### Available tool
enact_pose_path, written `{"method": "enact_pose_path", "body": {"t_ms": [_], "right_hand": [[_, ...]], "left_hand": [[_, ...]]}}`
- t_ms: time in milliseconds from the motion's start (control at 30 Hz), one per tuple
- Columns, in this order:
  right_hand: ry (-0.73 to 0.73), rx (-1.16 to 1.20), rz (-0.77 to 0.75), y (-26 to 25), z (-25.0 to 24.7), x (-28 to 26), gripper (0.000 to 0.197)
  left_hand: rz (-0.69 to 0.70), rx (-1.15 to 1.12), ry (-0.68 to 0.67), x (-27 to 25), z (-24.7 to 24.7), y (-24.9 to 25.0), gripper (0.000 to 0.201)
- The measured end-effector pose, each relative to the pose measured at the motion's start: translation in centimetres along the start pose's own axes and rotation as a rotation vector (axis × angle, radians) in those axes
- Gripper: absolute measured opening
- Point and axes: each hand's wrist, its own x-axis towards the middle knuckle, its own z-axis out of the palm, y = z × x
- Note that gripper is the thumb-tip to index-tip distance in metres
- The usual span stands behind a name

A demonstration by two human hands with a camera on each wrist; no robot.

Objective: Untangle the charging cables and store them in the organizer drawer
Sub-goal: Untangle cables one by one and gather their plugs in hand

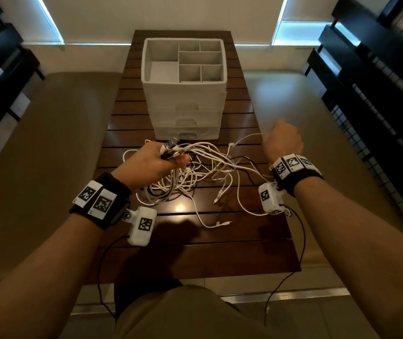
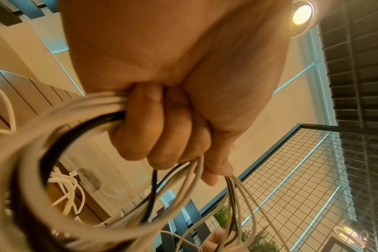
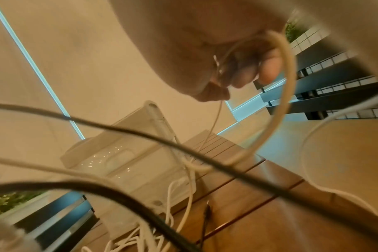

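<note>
Cables (image 1: 195, 172) are mostly one knot on the desk (image 1: 220, 253), just in front of the organizer (image 1: 184, 94), so I judge the untangling barely begun. All three drawers of the organizer look closed, and the divided tray on top of it holds nothing, so nothing is stored yet. What is left, as I see it: free each cable, open a drawer, lay them in.

My left hand (image 1: 151, 165) is clenched round a bunch of plug ends, lifted above the heap, in front of the organizer's bottom drawer and a little to its left. The wrist view shows my fingers (image 2: 162, 136) curled tight round white and black strands.

My right hand (image 1: 282, 141) is raised in front of the organizer and well off to its right, pinching one thin white cable (image 3: 217, 116) that runs back across to the knot. Loose ends trail from the heap toward me, farther from the organizer.
</note>
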Motion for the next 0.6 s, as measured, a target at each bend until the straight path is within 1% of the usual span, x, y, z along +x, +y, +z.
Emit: {"method": "enact_pose_path", "body": {"t_ms": [67,100,133,167,200,233,267,300,333,367,400,433,467,500,533,600], "right_hand": [[-0.002,-0.1,0.07,0.3,-0.6,-0.2,0.025],[0.004,-0.125,0.062,0.3,-0.9,-0.3,0.033],[0.014,-0.069,0.008,-0.1,-1.4,-0.4,0.039],[0.006,0.092,-0.09,-0.9,-2.2,-0.7,0.043],[-0.028,0.299,-0.23,-1.9,-3.2,-1.2,0.046],[-0.12,0.481,-0.377,-3.2,-4.6,-2.3,0.049],[-0.261,0.594,-0.51,-4.7,-5.9,-3.5,0.052],[-0.442,0.618,-0.619,-6.0,-6.8,-4.8,0.055],[-0.619,0.561,-0.69,-7.0,-7.3,-6.1,0.056],[-0.757,0.457,-0.727,-7.6,-7.2,-7.1,0.056],[-0.844,0.358,-0.748,-7.8,-6.6,-7.7,0.05],[-0.88,0.319,-0.749,-7.7,-5.8,-7.9,0.041],[-0.878,0.338,-0.735,-7.5,-5.1,-8.0,0.032],[-0.839,0.366,-0.727,-7.2,-4.6,-7.8,0.027],[-0.766,0.371,-0.728,-6.7,-4.3,-7.4,0.026],[-0.66,0.294,-0.726,-5.6,-4.2,-6.4,0.029]], "left_hand": [[-0.001,-0.013,-0.023,0.0,0.4,0.3,0.045],[-0.002,-0.009,-0.034,-0.1,0.6,0.5,0.046],[0.001,-0.002,-0.046,0.0,0.7,0.6,0.044],[-0.001,0.008,-0.066,0.0,0.9,0.7,0.039],[-0.003,0.017,-0.087,0.1,1.1,0.9,0.035],[-0.01,0.023,-0.098,0.2,1.4,1.0,0.035],[-0.016,0.022,-0.099,0.4,1.7,1.1,0.034],[-0.021,0.011,-0.095,0.6,1.9,1.4,0.032],[-0.013,0.003,-0.094,0.8,2.0,1.5,0.03],[0.0,0.0,-0.09,0.9,2.0,1.7,0.029],[0.014,0.008,-0.089,0.9,2.0,1.7,0.027],[0.023,0.015,-0.083,0.8,1.9,1.8,0.024],[0.028,0.018,-0.072,0.7,1.6,1.5,0.022],[0.02,0.008,-0.045,0.6,1.3,1.2,0.024],[0.004,-0.012,-0.001,0.5,1.1,0.8,0.027],[-0.022,-0.136,0.105,0.3,0.1,-0.2,0.028]]}}
